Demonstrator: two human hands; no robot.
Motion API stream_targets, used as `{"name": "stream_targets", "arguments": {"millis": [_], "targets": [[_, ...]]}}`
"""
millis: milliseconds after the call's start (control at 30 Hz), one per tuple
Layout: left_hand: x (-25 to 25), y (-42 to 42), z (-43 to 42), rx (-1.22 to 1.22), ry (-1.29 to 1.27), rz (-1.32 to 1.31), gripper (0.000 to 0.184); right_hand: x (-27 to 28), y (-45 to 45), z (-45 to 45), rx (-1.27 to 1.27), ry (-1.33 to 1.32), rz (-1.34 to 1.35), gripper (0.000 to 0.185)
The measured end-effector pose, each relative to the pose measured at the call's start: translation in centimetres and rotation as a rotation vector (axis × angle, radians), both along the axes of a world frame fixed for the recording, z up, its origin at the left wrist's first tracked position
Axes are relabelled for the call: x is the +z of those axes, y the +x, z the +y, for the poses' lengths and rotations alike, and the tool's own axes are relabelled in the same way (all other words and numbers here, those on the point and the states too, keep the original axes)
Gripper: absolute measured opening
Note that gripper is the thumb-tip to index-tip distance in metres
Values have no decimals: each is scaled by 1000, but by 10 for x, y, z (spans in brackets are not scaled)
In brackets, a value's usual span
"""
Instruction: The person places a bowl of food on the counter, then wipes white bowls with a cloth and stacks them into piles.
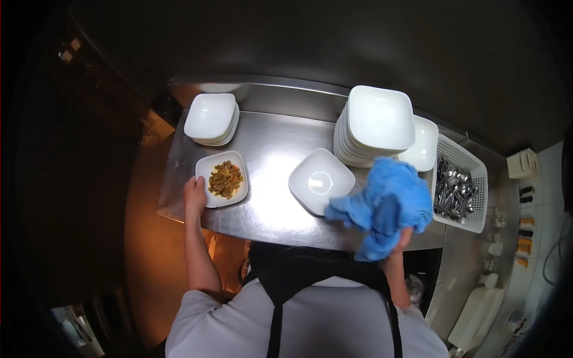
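Observation:
My left hand (194, 194) grips the left rim of a square white bowl (239, 196) on the steel counter. Chopped food (225, 179), brownish green with orange bits, lies in the middle of that bowl. My right hand (403, 240) is closed on a bunched blue cloth (400, 191), which hides most of its fingers. The cloth hangs over the counter's front right part, and one end reaches the edge of a white square bowl (316, 170) at the centre. Whether cloth and bowl touch, I cannot tell.
A short stack of white bowls (212, 116) stands at the back left of the steel counter (268, 137). Behind the cloth rises a tall stack of square dishes (381, 116), with another white dish (421, 143) beside it. A white basket (482, 179) of cutlery sits at the right.

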State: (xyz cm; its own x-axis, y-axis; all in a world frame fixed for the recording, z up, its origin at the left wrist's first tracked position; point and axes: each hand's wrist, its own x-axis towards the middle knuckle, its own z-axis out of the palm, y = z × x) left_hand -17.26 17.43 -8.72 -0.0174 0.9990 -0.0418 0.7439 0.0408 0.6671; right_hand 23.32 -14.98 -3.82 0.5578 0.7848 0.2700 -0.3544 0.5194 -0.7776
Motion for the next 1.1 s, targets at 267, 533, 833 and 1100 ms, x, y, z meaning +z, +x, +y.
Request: {"name": "stream_targets", "arguments": {"millis": [267,533,833,1100], "targets": [[65,25,-25,-74,79,-297,29,24,-49,128,-219,-661,-1617,63],[134,47,-27,-321,29,-452,26,64,-90,115,-235,-579,-902,51],[215,38,-35,-728,-183,-650,25,147,-222,114,-46,-603,-208,33],[230,-11,-11,-1003,-389,-1094,52,180,-276,83,-612,-345,349,43]]}}
